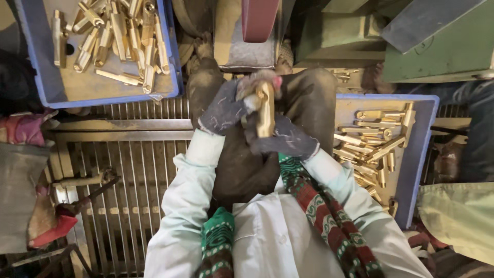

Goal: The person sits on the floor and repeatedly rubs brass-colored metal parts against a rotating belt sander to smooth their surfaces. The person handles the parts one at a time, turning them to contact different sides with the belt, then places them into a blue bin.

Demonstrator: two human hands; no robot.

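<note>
Both gloved hands are wrapping around one brass part [265, 109], holding it upright over the lap, just below the sanding belt [259, 18]. Left hand [225, 109] is clamped on its upper end, right hand [285, 140] is gripping lower down. Honestly I'd be keeping both grips snug and fingertips well back from the belt. Raw pieces are sitting in the blue tray [49, 87] up left, with more in the tray [419, 149] on the right.

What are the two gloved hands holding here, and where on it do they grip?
One brass part, held upright between both hands: the left hand grips its upper end, the right hand its lower end.
</note>
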